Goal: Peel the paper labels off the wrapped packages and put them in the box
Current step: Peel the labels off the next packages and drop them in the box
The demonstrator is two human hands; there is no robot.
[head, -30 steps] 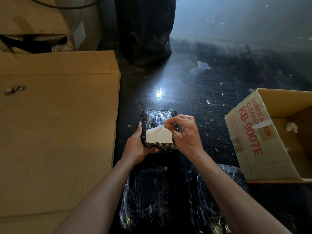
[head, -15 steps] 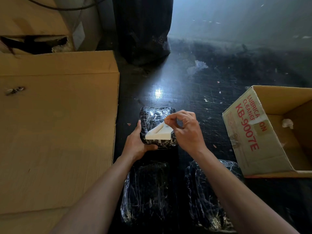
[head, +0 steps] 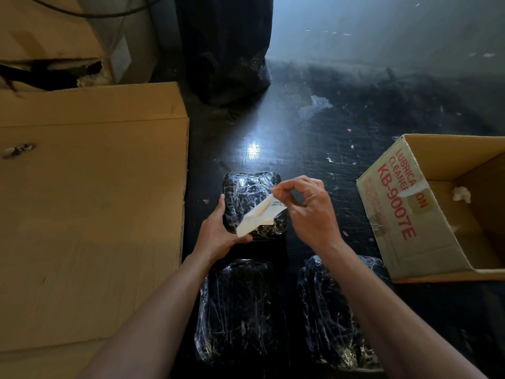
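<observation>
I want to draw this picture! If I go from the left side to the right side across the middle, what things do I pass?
Flat cardboard sheet → left hand → wrapped package with the paper label half peeled → right hand pinching the label → open box.

The scene is dim, lit from the upper right, where a pale haze washes over the dark floor. One small bright glare spot shines on it near the middle. The wrapped packages glint with thin highlights. Corners fall dark, straight edges bow outward, and the forearms look slightly soft.
</observation>
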